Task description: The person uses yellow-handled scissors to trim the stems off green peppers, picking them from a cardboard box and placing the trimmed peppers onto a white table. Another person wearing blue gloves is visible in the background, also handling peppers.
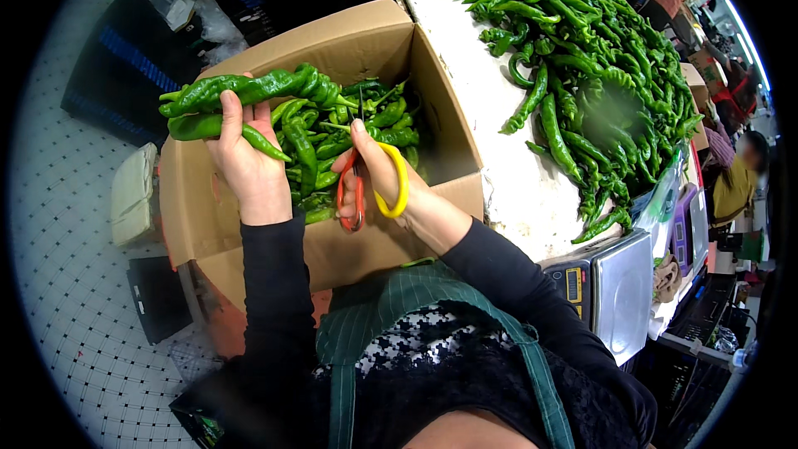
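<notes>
Your left hand (245,162) is closing its fingers around a bunch of long green peppers (249,96), holding them lengthwise over the open cardboard box (366,41). More peppers are lying inside the box just beneath. Your right hand (386,179) is gripping scissors (370,187), fingers threaded through the red and yellow loops, blades pointing up toward the held peppers' stems. Further right, a large heap of green peppers (582,50) is covering the white table (490,166), and a metal-topped scale (611,287) is sitting near its edge.
</notes>
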The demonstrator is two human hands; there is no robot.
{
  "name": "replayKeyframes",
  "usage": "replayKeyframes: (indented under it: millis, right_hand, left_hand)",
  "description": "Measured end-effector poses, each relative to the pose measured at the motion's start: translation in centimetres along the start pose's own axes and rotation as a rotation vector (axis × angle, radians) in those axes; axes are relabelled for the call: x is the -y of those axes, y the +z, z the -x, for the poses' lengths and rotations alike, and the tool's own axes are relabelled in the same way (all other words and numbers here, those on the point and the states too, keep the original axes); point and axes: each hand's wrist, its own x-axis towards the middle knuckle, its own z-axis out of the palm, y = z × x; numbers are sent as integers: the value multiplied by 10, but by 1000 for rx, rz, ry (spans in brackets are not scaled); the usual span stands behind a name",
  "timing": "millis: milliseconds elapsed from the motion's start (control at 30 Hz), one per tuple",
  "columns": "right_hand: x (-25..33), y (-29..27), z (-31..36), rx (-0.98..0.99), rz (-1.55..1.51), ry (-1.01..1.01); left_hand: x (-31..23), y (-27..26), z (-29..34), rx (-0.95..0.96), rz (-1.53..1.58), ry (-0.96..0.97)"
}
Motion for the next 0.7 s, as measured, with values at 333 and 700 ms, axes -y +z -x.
replayKeyframes:
  millis: [333,700]
  right_hand:
    - [-2,-27,0,32,-64,-58]
    - [-14,-87,-12,194,-1003,68]
  left_hand:
    - [3,-1,-5,76,38,-65]
    - [86,159,-60,557,-113,-660]
